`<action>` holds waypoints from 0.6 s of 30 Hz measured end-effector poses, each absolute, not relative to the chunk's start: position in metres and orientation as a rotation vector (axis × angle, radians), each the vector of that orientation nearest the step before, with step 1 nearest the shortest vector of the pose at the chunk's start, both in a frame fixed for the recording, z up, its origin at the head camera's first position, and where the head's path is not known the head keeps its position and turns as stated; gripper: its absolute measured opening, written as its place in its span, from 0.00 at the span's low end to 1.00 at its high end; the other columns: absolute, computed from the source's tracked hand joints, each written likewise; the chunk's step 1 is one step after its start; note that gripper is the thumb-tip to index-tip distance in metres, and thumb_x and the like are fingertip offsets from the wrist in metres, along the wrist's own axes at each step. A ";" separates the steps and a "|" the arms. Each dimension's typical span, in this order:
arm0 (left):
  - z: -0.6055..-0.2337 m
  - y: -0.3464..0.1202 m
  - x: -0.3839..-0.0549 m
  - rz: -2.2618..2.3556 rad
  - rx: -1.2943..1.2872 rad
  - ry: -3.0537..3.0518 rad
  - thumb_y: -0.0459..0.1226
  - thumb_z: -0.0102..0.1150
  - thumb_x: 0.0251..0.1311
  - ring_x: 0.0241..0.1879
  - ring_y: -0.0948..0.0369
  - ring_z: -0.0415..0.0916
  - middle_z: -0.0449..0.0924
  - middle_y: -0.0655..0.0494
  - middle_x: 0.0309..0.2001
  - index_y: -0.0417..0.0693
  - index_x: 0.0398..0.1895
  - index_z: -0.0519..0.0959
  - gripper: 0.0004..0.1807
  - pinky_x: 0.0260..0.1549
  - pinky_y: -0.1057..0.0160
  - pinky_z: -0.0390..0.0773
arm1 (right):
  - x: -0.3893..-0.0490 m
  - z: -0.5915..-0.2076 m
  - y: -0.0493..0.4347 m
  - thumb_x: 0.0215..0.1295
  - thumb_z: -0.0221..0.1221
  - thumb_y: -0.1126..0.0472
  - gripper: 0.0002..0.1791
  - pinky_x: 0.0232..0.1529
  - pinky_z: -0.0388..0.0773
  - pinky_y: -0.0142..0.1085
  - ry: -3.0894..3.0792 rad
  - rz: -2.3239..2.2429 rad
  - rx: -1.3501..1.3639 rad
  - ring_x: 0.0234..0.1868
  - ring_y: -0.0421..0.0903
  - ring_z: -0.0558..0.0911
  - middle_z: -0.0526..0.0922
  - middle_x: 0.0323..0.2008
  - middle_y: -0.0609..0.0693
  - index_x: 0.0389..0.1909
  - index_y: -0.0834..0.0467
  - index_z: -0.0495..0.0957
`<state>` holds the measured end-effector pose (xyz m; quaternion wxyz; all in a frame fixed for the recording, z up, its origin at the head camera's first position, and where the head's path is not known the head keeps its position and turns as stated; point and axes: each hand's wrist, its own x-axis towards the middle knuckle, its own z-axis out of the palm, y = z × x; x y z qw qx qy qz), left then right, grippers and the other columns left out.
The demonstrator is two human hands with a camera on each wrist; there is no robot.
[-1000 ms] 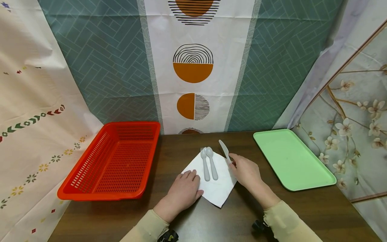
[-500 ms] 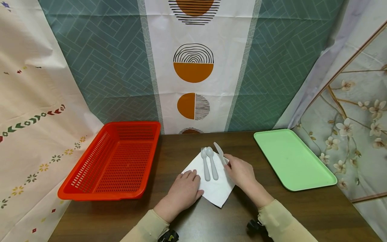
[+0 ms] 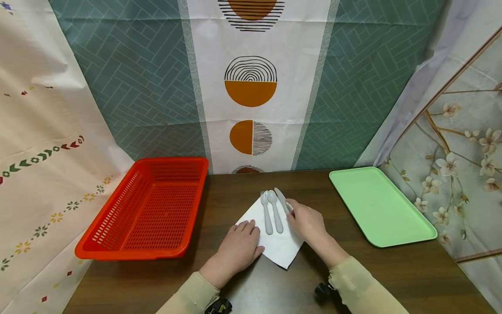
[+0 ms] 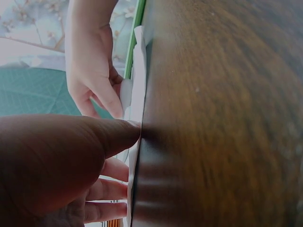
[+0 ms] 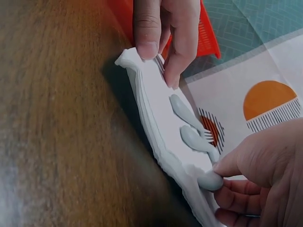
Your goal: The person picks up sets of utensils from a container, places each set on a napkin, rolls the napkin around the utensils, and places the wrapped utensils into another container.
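Observation:
A folded white napkin [image 3: 284, 252] lies on the table with a grey fork [image 3: 267, 216] and a grey spoon [image 3: 276, 214] side by side on it. My right hand [image 3: 307, 221] pinches the handle of a grey knife [image 3: 280, 198] just right of the spoon, its blade angled up and left. In the right wrist view the thumb and fingers hold the knife's handle end [image 5: 211, 180] over the napkin's edge. My left hand [image 3: 238, 248] rests on the napkin's left side with fingers extended. The left wrist view shows its thumb [image 4: 118, 135] at the napkin's edge.
A red slotted plastic basket [image 3: 188, 209] stands on the left, with nothing visible inside. On the right lies a light green tray [image 3: 382, 207]. Patterned cloth [image 3: 341, 87] hangs behind the dark wooden table [image 3: 282, 296].
My right hand has carried the knife leftward, from the napkin's right edge to close beside the spoon. The left hand, fork, spoon and napkin have stayed in place.

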<state>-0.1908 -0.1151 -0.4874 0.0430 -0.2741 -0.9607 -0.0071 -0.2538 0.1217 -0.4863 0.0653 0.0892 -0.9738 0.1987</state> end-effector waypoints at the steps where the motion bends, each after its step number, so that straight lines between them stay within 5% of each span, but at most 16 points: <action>1: -0.487 -0.115 -0.191 -0.024 -0.839 -2.939 0.52 0.70 0.73 0.67 0.46 0.78 0.81 0.41 0.69 0.40 0.63 0.83 0.28 0.66 0.42 0.79 | -0.254 -0.486 0.121 0.74 0.68 0.64 0.25 0.33 0.82 0.49 -2.942 0.599 0.268 0.32 0.48 0.82 0.88 0.35 0.50 0.70 0.59 0.81; 18: -0.487 -0.115 -0.190 -0.008 -0.844 -2.917 0.53 0.70 0.73 0.67 0.46 0.79 0.82 0.41 0.68 0.40 0.62 0.84 0.28 0.65 0.43 0.79 | -0.256 -0.489 0.111 0.75 0.69 0.60 0.23 0.32 0.83 0.49 -2.975 0.521 0.244 0.33 0.48 0.85 0.89 0.36 0.50 0.68 0.58 0.83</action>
